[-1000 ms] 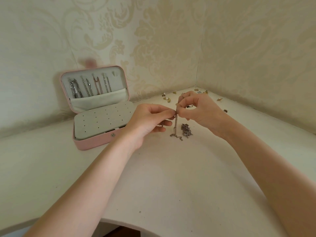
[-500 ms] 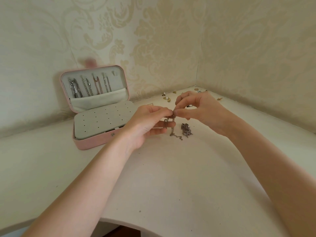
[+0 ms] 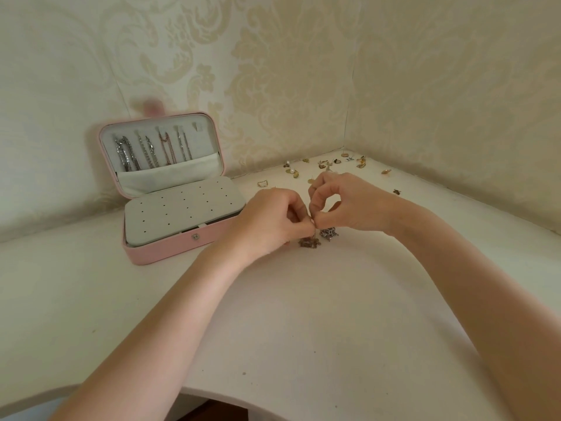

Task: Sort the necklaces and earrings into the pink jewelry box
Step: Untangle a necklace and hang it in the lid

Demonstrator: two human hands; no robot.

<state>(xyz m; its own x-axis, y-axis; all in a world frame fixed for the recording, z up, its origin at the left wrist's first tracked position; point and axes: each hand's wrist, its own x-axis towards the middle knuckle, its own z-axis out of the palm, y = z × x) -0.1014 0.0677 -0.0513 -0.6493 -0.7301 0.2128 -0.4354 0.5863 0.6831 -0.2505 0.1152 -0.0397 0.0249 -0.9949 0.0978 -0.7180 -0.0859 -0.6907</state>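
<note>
The pink jewelry box (image 3: 170,252) stands open at the left. Several chains (image 3: 145,151) hang in its lid, above a grey pad with small holes. My left hand (image 3: 267,223) and my right hand (image 3: 346,202) meet fingertip to fingertip over the white table. Both pinch the top of a thin necklace (image 3: 309,242), whose lower part lies bunched on the table below them. A second bunched necklace (image 3: 329,233) lies just to the right of it. Several small earrings (image 3: 328,164) are scattered behind my hands, near the wall corner.
The white table (image 3: 303,314) runs into a corner of two wallpapered walls. A small ring-like piece (image 3: 263,184) lies between the box and my hands. The table's curved front edge is near the bottom of the view.
Both hands have lowered toward the table. The necklace that hung stretched below my fingers now lies mostly bunched on the surface.
</note>
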